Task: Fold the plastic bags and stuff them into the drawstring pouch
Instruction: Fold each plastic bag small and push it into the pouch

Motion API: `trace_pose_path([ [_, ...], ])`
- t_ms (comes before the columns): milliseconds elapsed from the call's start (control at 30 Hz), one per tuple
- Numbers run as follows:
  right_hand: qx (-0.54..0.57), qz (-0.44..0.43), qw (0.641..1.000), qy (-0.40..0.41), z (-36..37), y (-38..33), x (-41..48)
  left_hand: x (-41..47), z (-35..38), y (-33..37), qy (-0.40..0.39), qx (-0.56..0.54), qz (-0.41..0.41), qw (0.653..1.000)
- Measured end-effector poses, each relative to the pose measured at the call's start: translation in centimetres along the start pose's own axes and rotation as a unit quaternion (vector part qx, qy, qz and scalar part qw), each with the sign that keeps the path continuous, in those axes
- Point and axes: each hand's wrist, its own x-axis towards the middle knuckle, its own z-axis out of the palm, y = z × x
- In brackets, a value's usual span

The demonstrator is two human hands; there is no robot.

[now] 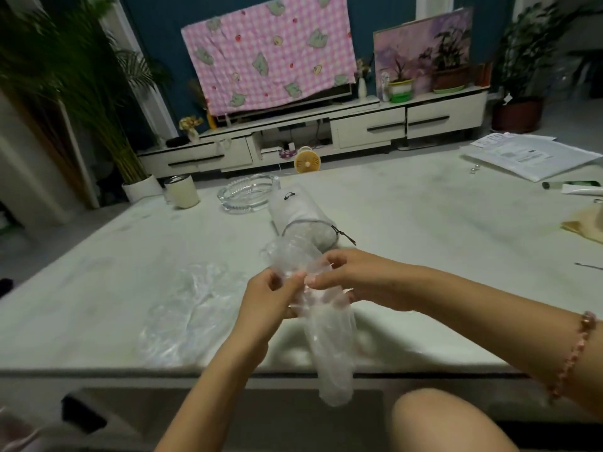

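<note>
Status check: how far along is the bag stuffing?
Done: the drawstring pouch lies open-mouthed and already looks stuffed with plastic. In hand: left hand and right hand pinch one clear plastic bag, bunched, its tail hanging. Left: a second bag lies spread on the table.

Pouch (303, 210) on table (424, 239), ashtray (248, 194) just behind it, cup (182, 192) left of ashtray, papers (528, 154) far right.
</note>
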Motion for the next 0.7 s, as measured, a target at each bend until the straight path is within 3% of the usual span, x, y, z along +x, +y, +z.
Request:
trace_pose_path([
  [133,0.024,-0.016,0.999,-0.028,0.4,-0.5,0.0,-0.5,-0.6,-0.3,-0.049,-0.016,0.004,0.999],
  [267,0.061,-0.053,0.994,0.073,0.9,0.6,0.4,-0.1,-1.6,-0.8,-0.099,-0.128,-0.064,0.985],
  [367,-0.013,-0.115,0.986,0.124,0.8,1.3,0.1,-0.1,-1.7,-1.2,-0.121,-0.261,-0.152,0.946],
  [500,-0.075,-0.198,0.966,0.15,1.6,1.5,0.0,-1.1,-1.1,-1.7,-0.193,-0.234,-0.186,0.935],
  [633,-0.058,-0.181,0.968,0.162,1.6,1.7,0.3,-1.2,-1.0,-2.4,-0.144,-0.196,-0.177,0.954],
  [700,-0.137,-0.221,0.948,0.187,1.2,1.7,-0.3,-0.6,-1.4,-2.8,-0.106,-0.203,-0.179,0.957],
])
